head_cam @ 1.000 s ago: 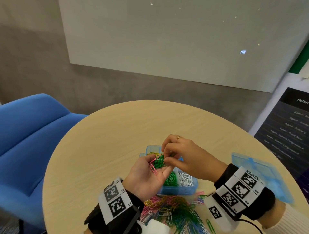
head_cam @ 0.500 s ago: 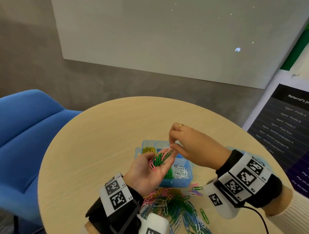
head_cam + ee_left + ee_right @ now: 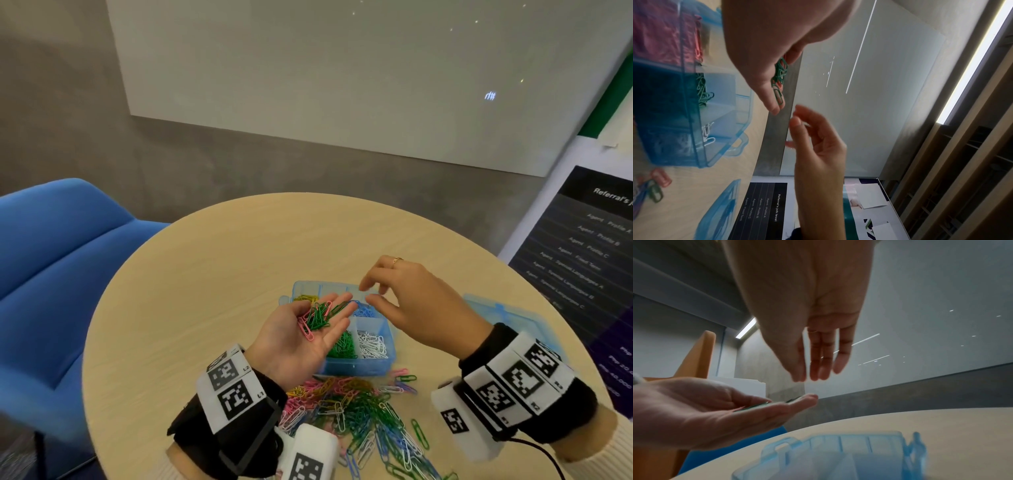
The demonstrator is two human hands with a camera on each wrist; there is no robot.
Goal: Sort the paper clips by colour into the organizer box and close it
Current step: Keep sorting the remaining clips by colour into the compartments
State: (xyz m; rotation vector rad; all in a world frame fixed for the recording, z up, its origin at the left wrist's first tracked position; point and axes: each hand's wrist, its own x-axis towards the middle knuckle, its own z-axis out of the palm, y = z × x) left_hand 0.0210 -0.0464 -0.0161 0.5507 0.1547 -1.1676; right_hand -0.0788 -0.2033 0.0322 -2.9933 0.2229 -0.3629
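- Looking at the right hand [image 3: 414, 301] first: its fingers [image 3: 368, 282] are loose and spread with nothing between them. Half a second back they were pinched together just above the other palm, so whatever they'd picked off it looks to have been let go. I can't see the clip itself dropping anywhere.
- The right hand now hovers over the back half of the organizer box [image 3: 356, 368], just beside the left fingertips but not touching them.
- The left hand [image 3: 301, 337] is the same as before: palm up, flat, fingers relaxed, a little heap of green paper clips [image 3: 318, 317] lying on it with a couple of pink paper clips [image 3: 306, 331] mixed in at the edge. It sits over the box's left side.
- The box is open on the table [image 3: 212, 274]. Green is filling the front-left compartment, white the front-right, yellow shows at the back left, and some blue behind the left fingers.
- My read: one clip from the handful just got sorted, and the palm is the working stash, so next up is probably the pinks.
- The mixed pile of paper clips [image 3: 356, 407] between the box and the wrists is big, so it's early days.
- The lid [image 3: 503, 313] lies off to the right on the table, so closing is a long way off.
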